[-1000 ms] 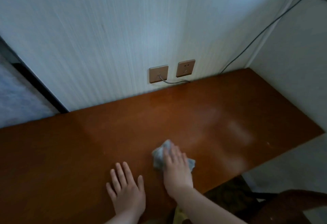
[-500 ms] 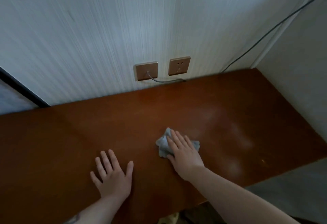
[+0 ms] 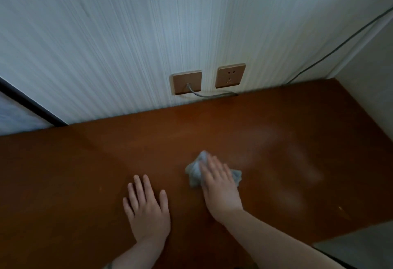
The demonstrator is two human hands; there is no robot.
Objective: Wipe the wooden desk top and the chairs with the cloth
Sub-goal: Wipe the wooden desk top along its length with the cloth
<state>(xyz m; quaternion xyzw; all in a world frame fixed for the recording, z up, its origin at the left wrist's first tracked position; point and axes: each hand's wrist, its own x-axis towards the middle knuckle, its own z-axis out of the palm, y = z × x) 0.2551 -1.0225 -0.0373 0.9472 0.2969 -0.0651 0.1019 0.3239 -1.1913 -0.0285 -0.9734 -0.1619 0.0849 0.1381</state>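
Note:
A reddish-brown wooden desk top fills the lower half of the view. A small crumpled grey-blue cloth lies on it near the middle. My right hand presses flat on the cloth with straight fingers, covering most of it. My left hand rests flat on the bare wood to the left of the cloth, fingers spread. Pale wipe streaks show on the wood to the right of the cloth. No chair is in view.
A white wall rises behind the desk with two tan wall plates: a socket plate with a grey cable plugged in, and a power outlet. A thin dark cord runs up the right corner. The desk's right front edge meets grey floor.
My right hand has slid the cloth a little forward and back over the middle of the desk. My left hand stays flat on the wood. The camera view has shifted right and back slightly.

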